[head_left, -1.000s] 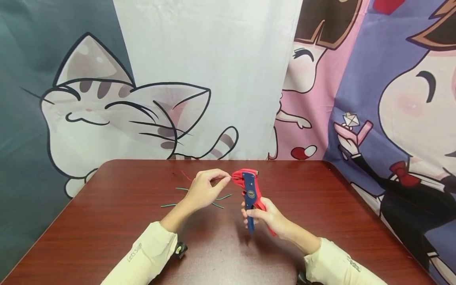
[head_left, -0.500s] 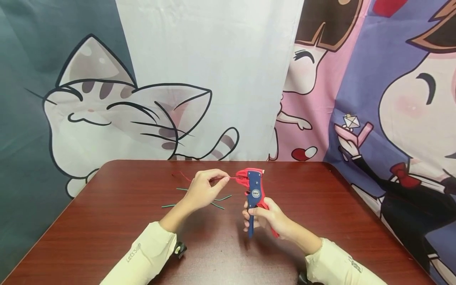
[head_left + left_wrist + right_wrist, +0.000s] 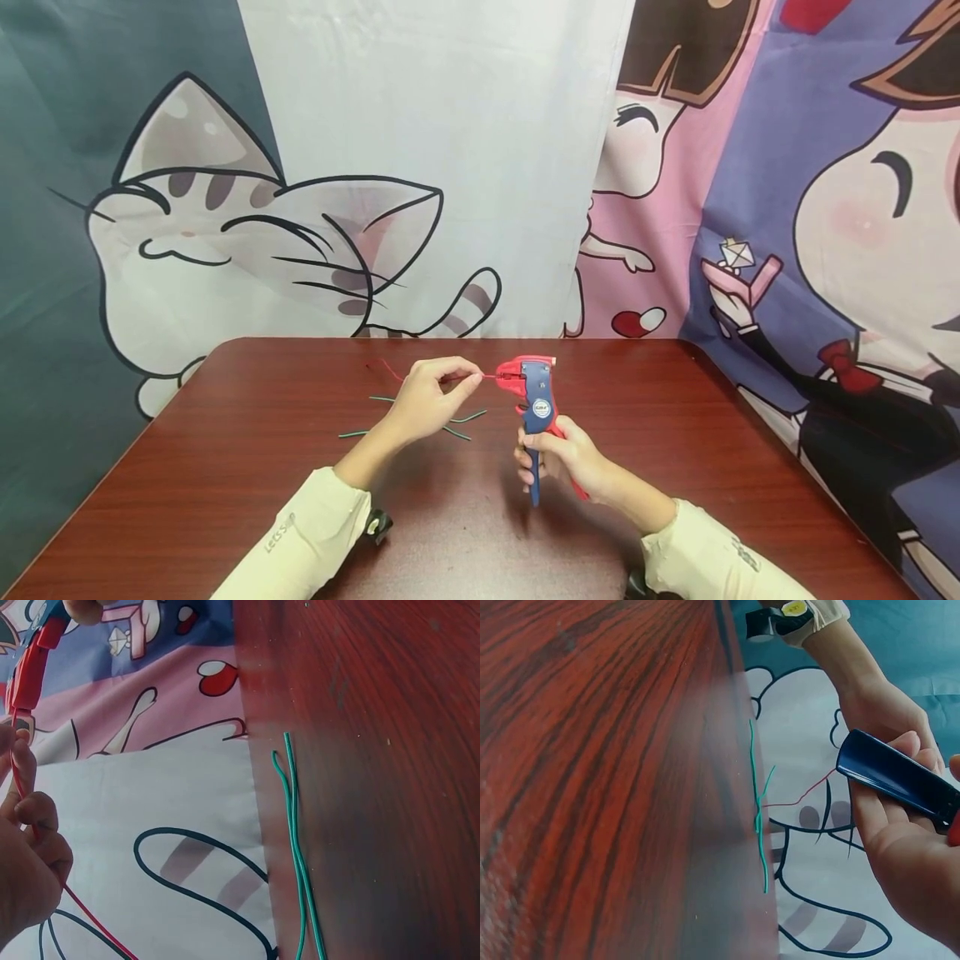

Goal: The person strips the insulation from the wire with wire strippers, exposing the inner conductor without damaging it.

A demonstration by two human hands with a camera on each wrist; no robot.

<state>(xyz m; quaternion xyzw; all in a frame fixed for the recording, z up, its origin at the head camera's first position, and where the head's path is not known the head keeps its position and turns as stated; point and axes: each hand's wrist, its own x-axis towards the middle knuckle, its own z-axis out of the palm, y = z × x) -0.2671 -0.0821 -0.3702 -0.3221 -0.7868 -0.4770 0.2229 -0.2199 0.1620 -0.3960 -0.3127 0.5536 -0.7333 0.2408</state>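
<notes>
My left hand [image 3: 429,402] pinches a thin red wire [image 3: 489,376] between thumb and fingertips. The wire's far part trails behind the hand, and in the left wrist view the red wire [image 3: 90,913] runs down past the curled fingers. One end reaches the red nose of a blue and red wire stripper [image 3: 537,387], a short way from the left fingertips. Around the stripper's handles my right hand [image 3: 577,462] is wrapped, holding the tool upright over the table. The right wrist view shows the blue handle [image 3: 892,769] lying across the fingers.
Several green wires [image 3: 470,416] lie on the brown wooden table [image 3: 262,475], below and beside the left hand. Behind the table's far edge hangs a cartoon-printed cloth [image 3: 450,167]. A black strap device [image 3: 378,527] sits at the left wrist.
The wire stripper has shifted slightly right with my right hand, so more red wire shows between its nose and my left fingertips. My left hand has stayed nearly still.
</notes>
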